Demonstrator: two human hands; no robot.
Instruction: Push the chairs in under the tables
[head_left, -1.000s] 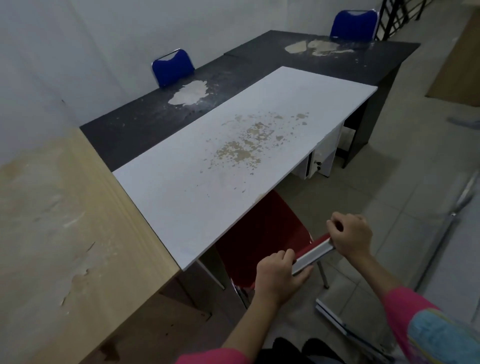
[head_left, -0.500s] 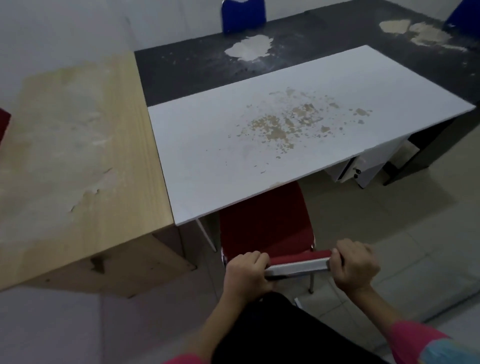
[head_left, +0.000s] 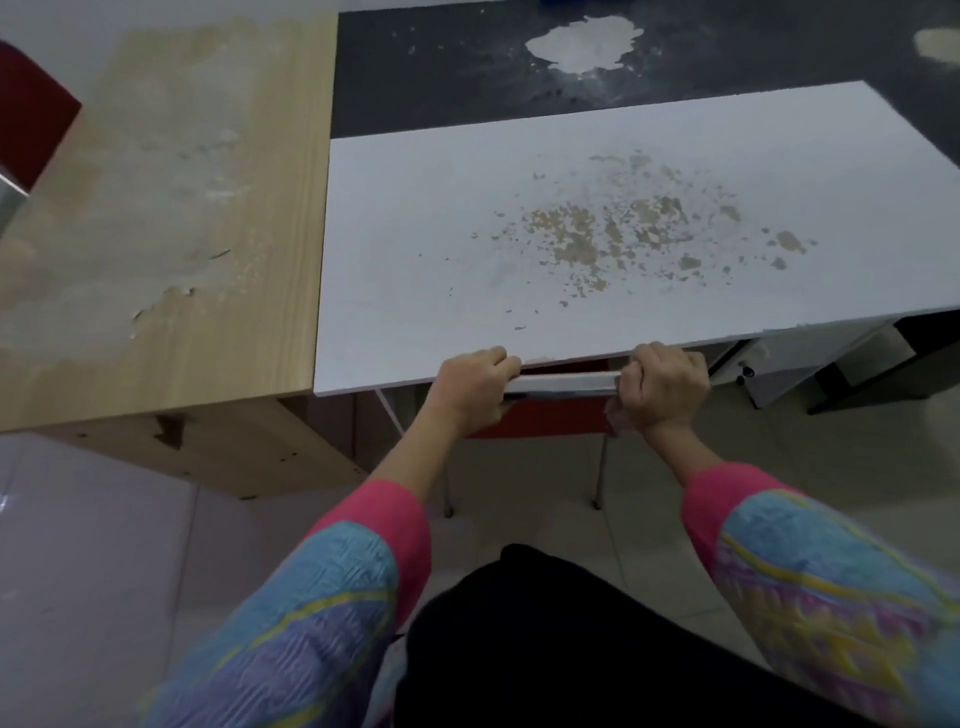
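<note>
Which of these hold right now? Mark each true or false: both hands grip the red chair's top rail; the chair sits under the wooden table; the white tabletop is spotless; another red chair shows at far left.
1. Left hand and right hand grip the red chair rail: true.
2. Chair under the wooden table: false, it is under the white table.
3. White tabletop spotless: false, tan flaked patches.
4. Second red chair far left: true.

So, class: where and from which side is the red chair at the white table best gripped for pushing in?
Take the red chair by the pale top rail of its backrest, from behind, one hand near each end, as the left hand and right hand do. The rail lies level along the white table edge, and the seat is already underneath.
</note>
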